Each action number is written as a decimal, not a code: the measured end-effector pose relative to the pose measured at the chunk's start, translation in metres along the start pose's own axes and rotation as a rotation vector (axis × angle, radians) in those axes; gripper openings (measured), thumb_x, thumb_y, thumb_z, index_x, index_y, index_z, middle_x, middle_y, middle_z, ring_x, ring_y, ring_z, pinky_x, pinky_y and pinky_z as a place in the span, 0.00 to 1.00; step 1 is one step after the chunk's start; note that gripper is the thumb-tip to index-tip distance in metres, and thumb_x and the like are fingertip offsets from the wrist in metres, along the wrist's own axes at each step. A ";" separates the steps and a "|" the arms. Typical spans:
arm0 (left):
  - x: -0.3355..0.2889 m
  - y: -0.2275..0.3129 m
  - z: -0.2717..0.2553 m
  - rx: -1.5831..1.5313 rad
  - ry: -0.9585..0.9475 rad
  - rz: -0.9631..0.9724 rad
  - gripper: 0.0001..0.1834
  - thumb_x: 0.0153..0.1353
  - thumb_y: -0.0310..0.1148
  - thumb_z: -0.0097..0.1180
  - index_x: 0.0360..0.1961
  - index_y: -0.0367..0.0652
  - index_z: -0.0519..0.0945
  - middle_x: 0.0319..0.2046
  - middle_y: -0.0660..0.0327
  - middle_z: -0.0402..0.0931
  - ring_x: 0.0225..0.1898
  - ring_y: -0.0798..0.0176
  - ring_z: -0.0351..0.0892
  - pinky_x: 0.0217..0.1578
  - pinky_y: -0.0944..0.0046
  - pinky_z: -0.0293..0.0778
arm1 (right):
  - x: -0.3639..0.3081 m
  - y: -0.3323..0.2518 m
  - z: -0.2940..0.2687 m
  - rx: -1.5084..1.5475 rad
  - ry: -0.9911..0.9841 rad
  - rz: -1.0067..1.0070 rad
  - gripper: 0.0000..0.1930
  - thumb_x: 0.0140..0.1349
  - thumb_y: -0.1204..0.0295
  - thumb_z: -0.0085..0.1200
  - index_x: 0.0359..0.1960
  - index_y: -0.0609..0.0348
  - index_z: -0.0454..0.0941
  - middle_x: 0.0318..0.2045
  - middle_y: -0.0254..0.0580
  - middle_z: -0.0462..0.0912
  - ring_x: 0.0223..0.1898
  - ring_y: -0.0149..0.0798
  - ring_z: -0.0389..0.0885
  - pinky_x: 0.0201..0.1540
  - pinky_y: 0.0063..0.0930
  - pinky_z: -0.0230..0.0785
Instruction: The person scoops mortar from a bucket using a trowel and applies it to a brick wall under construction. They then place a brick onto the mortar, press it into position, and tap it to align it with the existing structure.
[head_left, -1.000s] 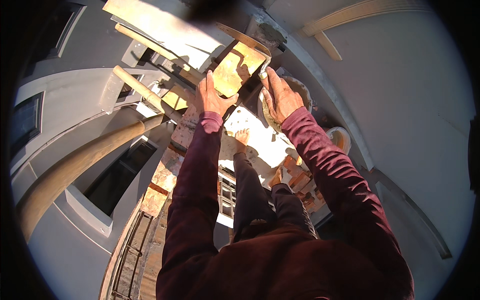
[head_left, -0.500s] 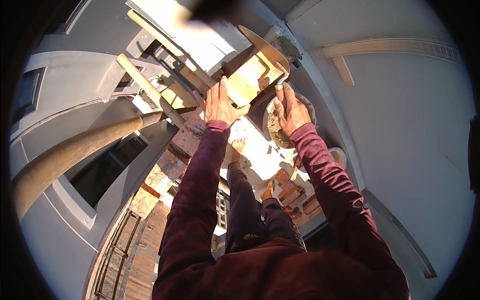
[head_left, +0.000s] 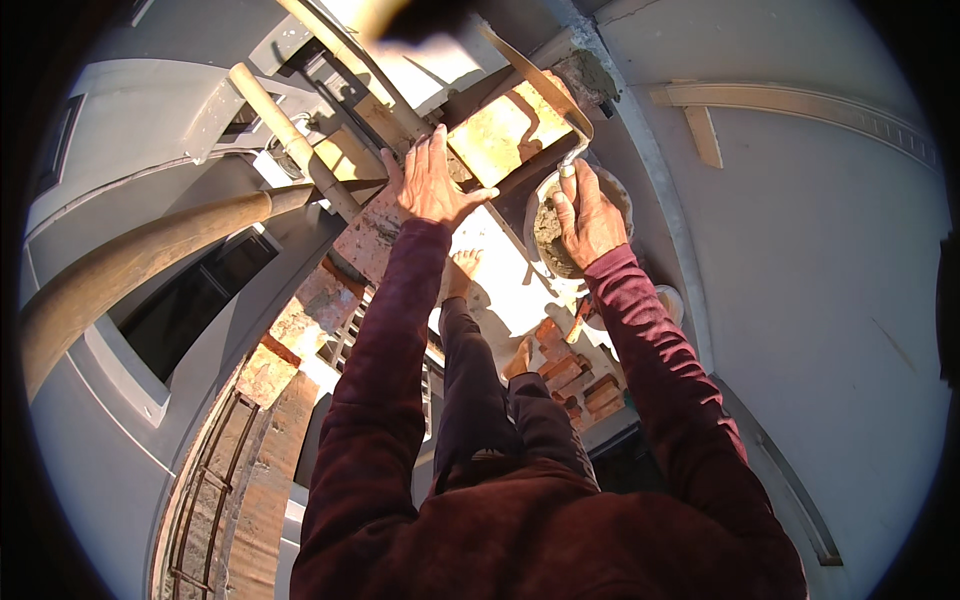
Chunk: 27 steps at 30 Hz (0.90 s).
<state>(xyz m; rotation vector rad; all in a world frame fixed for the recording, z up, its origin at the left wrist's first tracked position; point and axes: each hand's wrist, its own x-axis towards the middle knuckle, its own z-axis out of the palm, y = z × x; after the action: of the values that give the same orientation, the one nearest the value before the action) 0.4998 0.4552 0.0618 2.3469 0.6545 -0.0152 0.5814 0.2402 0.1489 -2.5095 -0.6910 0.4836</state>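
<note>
My right hand (head_left: pixel 597 218) is closed around the handle of a trowel (head_left: pixel 550 88). The trowel's long blade stands tilted at the far right edge of a sunlit brick block (head_left: pixel 500 128). My left hand (head_left: pixel 430 188) is spread open at the near left corner of that block, thumb pointing right. Whether its fingers press on the block or only hover there, I cannot tell. Below my right hand stands a round bucket (head_left: pixel 627 200), partly hidden by the hand, with grey-brown mortar (head_left: pixel 548 235) inside.
Two bamboo poles (head_left: pixel 280 125) and a thick curved wooden pole (head_left: pixel 150 255) cross the left side. Several red bricks (head_left: pixel 575 375) lie near my feet. A grey wall (head_left: pixel 810 260) rises on the right, with a lump of mortar (head_left: pixel 587 78) at its far end. Steel bars (head_left: pixel 215 480) run lower left.
The view has shifted a little. My right hand still grips the trowel, whose blade stays at the block's right edge. My left hand remains spread beside the block, slightly farther left.
</note>
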 end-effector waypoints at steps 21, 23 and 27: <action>-0.026 0.013 0.009 0.324 -0.135 0.451 0.36 0.59 0.51 0.57 0.69 0.60 0.64 0.71 0.68 0.58 0.75 0.59 0.47 0.65 0.19 0.35 | 0.086 -0.043 -0.090 -0.737 -0.355 -0.027 0.28 0.62 0.68 0.48 0.67 0.45 0.65 0.44 0.51 0.81 0.42 0.54 0.83 0.47 0.45 0.76; -0.022 0.015 0.027 0.405 -0.027 0.503 0.31 0.64 0.45 0.49 0.69 0.59 0.63 0.71 0.66 0.56 0.74 0.58 0.47 0.65 0.20 0.40 | 0.127 -0.045 -0.081 -1.037 -0.526 -0.117 0.25 0.63 0.68 0.46 0.64 0.51 0.69 0.50 0.48 0.80 0.43 0.52 0.84 0.48 0.44 0.76; -0.013 0.024 0.030 0.406 0.007 0.432 0.29 0.66 0.40 0.46 0.69 0.57 0.63 0.70 0.62 0.57 0.71 0.55 0.51 0.66 0.24 0.42 | 0.160 -0.107 -0.055 -1.207 -0.643 -0.203 0.19 0.60 0.70 0.53 0.53 0.56 0.78 0.45 0.47 0.84 0.47 0.46 0.84 0.51 0.42 0.76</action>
<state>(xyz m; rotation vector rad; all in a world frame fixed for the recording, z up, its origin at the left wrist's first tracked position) 0.5043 0.4146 0.0564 2.8367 0.1394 0.0588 0.6951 0.3896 0.2192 -3.2610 -1.9203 1.0403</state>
